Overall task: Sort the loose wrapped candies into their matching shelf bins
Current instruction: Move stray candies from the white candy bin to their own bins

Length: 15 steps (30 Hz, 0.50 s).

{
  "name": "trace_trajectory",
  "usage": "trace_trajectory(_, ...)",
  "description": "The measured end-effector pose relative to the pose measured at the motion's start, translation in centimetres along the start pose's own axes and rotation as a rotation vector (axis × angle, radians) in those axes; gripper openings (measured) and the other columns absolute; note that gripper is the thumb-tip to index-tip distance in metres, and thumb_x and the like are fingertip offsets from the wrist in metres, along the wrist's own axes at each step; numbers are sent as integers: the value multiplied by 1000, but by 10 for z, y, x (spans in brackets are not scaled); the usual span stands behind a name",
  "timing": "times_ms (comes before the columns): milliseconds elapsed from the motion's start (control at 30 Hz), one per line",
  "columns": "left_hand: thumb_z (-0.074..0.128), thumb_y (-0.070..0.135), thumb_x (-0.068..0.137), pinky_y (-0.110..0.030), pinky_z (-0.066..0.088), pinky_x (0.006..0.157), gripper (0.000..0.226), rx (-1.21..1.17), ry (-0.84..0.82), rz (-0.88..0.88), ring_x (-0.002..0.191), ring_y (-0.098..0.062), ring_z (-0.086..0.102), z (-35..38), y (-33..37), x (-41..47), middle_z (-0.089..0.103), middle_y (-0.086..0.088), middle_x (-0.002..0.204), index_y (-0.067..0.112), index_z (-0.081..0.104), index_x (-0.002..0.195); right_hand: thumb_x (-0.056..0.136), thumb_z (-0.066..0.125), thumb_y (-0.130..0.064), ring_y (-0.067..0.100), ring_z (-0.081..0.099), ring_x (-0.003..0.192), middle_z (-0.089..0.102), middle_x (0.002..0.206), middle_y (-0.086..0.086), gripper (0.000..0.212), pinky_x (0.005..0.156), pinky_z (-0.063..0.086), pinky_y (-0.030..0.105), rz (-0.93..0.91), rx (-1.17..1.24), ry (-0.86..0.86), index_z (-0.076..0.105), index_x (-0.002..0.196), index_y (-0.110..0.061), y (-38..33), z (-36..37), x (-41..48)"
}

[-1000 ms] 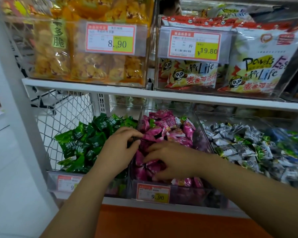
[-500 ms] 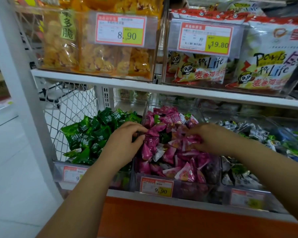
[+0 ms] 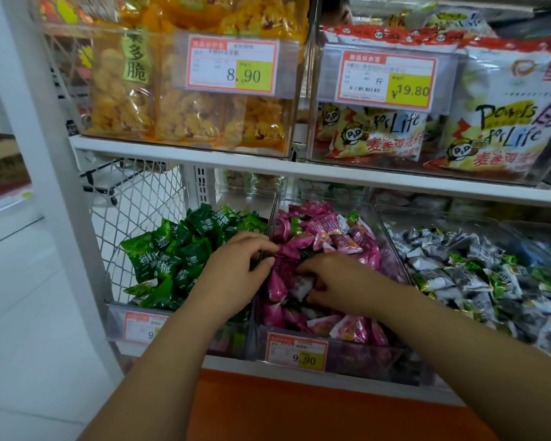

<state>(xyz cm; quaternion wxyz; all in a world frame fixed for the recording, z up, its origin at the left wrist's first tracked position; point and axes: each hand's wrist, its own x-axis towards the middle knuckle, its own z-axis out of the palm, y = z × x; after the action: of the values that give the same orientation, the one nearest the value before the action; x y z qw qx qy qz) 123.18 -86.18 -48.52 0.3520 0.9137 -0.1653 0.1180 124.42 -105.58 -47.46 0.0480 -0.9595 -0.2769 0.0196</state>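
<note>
Three clear shelf bins stand side by side: green wrapped candies [image 3: 178,249] on the left, pink wrapped candies [image 3: 325,237] in the middle and grey-and-white wrapped candies [image 3: 452,265] on the right. A few green and pale wrappers lie among the pink ones. My left hand [image 3: 233,278] rests over the divider [image 3: 269,224] between the green and pink bins, fingers curled at the pink pile's edge; whether it holds anything is hidden. In the pink bin, my right hand [image 3: 341,284] curls its fingers and thumb round a pale wrapped candy [image 3: 301,286].
The pink bin's front wall carries a 9.90 price label [image 3: 296,351]. Above, a white shelf [image 3: 268,167] holds bins of yellow snack bags [image 3: 185,116] and panda-print bags [image 3: 376,132]. A white upright post [image 3: 42,154] and a wire mesh panel [image 3: 147,198] stand at the left.
My right hand has come back from the pink bin's right side to its middle and closed on a pale candy. My left hand stays at the divider.
</note>
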Motion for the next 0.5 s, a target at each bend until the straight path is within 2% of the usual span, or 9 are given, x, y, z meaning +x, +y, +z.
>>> trace_trajectory(100, 55, 25, 94, -14, 31, 93, 24, -4, -11, 1, 104, 3, 45, 0, -2, -1, 47, 16, 126, 27, 63, 117, 86, 65, -24, 19, 59, 94, 63, 114, 4, 36, 81, 51, 34, 37, -34, 38, 60, 121, -15, 7, 5, 5)
trace_trajectory(200, 55, 26, 94, -14, 30, 95, 24, 9, -15, 9, 105, 3, 44, -1, -1, 0, 47, 16, 128, 28, 63, 117, 89, 64, -25, 17, 61, 95, 66, 110, 1, 27, 82, 51, 30, 38, -19, 58, 62, 116, -19, 7, 5, 6)
trace_trajectory(300, 54, 28, 95, -15, 30, 96, 24, 29, -29, 15, 107, 2, 44, -2, -2, 0, 46, 15, 130, 29, 62, 117, 92, 61, -25, 12, 62, 86, 69, 101, -1, 18, 80, 51, 26, 70, 23, 113, 66, 107, -18, 7, -7, -3)
trace_trajectory(333, 54, 28, 95, -18, 31, 100, 24, 27, -32, 11, 108, 1, 44, -2, -2, 0, 46, 15, 131, 29, 62, 117, 92, 61, -25, 9, 60, 81, 69, 97, -2, 16, 77, 49, 23, 79, 47, 147, 67, 105, -18, 8, -12, -8)
trace_trajectory(400, 54, 30, 94, -36, 29, 111, 22, 38, -17, -12, 114, -3, 46, 0, -2, 0, 47, 16, 130, 32, 63, 114, 90, 62, -23, 5, 56, 72, 67, 86, -6, 11, 71, 44, 18, 81, 116, 268, 69, 97, -18, 10, -19, -22)
trace_trajectory(467, 54, 31, 94, -54, 17, 114, 20, 90, 33, -45, 120, -6, 45, 2, 1, 0, 47, 18, 127, 35, 63, 111, 88, 65, -21, -1, 54, 66, 61, 78, -11, 6, 64, 40, 13, 104, 168, 446, 69, 91, -18, 13, -24, -37)
trace_trajectory(500, 54, 31, 94, -56, 12, 115, 19, 107, 57, -54, 121, -7, 44, 3, 4, 0, 47, 19, 127, 36, 63, 110, 87, 66, -20, -4, 52, 65, 59, 77, -13, 5, 61, 37, 9, 136, 180, 539, 69, 90, -17, 16, -24, -47)
